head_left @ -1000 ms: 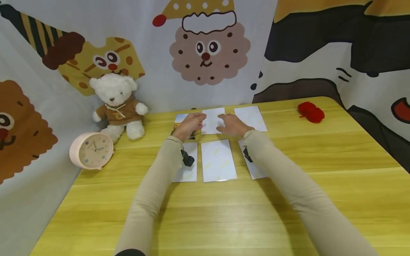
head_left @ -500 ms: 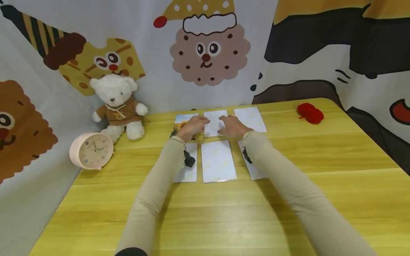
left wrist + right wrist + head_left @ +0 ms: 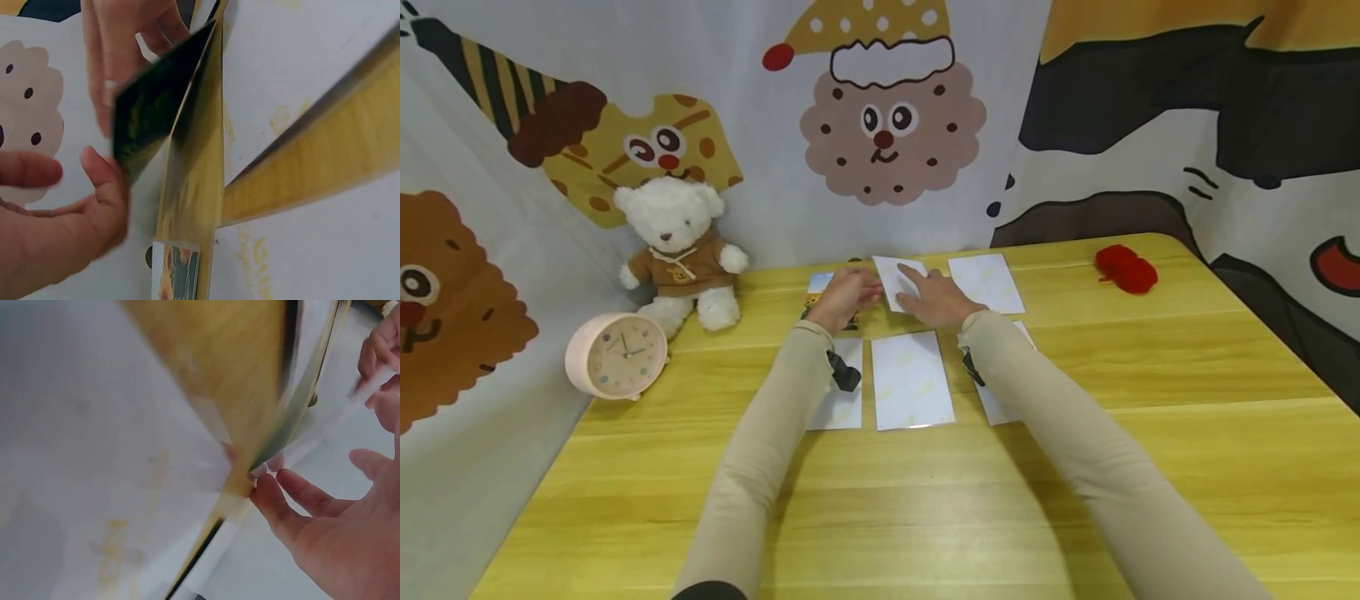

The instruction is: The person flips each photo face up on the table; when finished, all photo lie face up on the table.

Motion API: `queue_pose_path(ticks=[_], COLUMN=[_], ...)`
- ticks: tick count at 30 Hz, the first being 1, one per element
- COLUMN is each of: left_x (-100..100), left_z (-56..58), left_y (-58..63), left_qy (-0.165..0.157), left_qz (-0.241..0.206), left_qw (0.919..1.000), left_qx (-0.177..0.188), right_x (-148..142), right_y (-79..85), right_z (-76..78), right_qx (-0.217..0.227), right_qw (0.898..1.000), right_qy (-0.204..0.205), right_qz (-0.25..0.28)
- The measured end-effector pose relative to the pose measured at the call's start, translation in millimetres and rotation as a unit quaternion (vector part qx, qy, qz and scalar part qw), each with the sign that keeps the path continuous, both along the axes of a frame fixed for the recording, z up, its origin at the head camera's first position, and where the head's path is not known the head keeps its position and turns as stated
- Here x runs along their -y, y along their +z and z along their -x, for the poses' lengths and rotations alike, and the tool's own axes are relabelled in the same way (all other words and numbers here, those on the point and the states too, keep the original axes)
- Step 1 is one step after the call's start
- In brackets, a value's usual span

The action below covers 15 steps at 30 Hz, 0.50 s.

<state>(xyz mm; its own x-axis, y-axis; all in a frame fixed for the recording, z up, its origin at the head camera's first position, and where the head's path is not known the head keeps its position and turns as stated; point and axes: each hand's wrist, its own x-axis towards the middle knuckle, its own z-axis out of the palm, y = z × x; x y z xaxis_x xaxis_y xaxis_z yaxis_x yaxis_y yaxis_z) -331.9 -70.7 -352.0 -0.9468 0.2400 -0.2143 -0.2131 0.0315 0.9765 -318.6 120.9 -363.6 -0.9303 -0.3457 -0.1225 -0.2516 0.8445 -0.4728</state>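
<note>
My left hand (image 3: 846,300) pinches the left edge of a white-backed card (image 3: 891,279) in the middle of the back row. That edge is raised off the table, and the left wrist view shows the card's dark green printed face (image 3: 150,103). Over the card's right part reaches my right hand (image 3: 938,300), its fingertips touching the card and its thumb apart in the right wrist view. Just left of the lifted card, a face-up sunflower picture card (image 3: 817,285) is partly covered by my left hand.
White-backed cards lie at back right (image 3: 988,282), front middle (image 3: 912,383), front left (image 3: 842,408) and front right (image 3: 996,408), the last two partly under my sleeves. A pink clock (image 3: 617,357), white teddy bear (image 3: 681,242) and red fuzzy item (image 3: 1127,268) stand around the wooden table (image 3: 880,517).
Half a second ago the middle back card lay flat, after sliding slightly right and nearer. Now its left edge is lifted in my left hand, and my right hand has shifted a little left.
</note>
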Motion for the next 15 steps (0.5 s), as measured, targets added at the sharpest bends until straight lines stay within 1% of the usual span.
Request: queue_pose_path(ticks=[3,6,8,11,13,15], left_x=[-2,-4,-5,-4,-5,-5], left_z=[-0.1,-1.9,-3.1,-5.2,-6.7,-8.1], left_y=[-0.6,-0.6,-0.7,-1.0,-1.6,-2.3], left_qy=[-0.008,-0.023,-0.033,-0.043,-0.05,-0.057], left_qz=[-0.004,0.003,0.013,0.016,0.004,-0.018], left_qw=[1.0,0.9996,0.999,0.998,0.9977,0.9974], left_qx=[-0.003,-0.017,-0.028,-0.043,-0.044,-0.041], right_x=[-1,-1,-1,-2,-3,-4], right_y=[1.6,4.1,6.0,8.5,9.8,10.9], right_z=[-2.1,-4.1,-5.2,-5.8,-5.5,-5.2], right_qx=[-0.004,-0.001,0.005,0.01,0.007,0.005], right_qw=[1.0,0.999,0.998,0.998,0.998,0.998], right_qy=[0.023,0.041,0.046,0.047,0.047,0.047], right_qz=[0.011,0.025,0.034,0.038,0.039,0.045])
